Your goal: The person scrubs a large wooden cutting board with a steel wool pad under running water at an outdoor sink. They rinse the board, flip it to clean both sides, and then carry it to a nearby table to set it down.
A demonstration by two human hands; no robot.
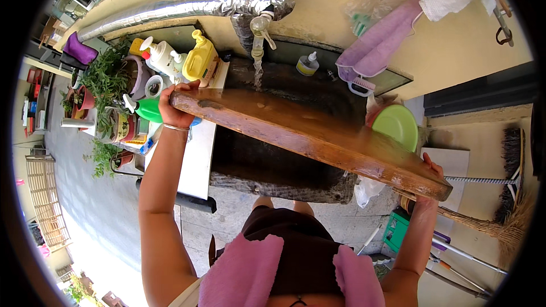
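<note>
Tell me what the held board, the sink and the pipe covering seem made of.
Board: apparently wood with a wet sheen; brown grain-like streaks and glossy highlights show.
Sink: probably dark stone, rough-finished, judging by its uneven front edge; concrete is possible.
Pipe covering: seemingly metallic foil, shiny silver, crinkled with bright reflections.

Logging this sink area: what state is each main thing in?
Thick brown wooden board: wet, held aloft, slanting.
Left hand: gripping its left end.
Right hand: gripping its right end.
Pale tap on silver-wrapped pipe: running.
Dark, rough-edged trough: water level unclear.
Yellow plastic bottle: upright.
Long purple cloth: hanging.
</note>
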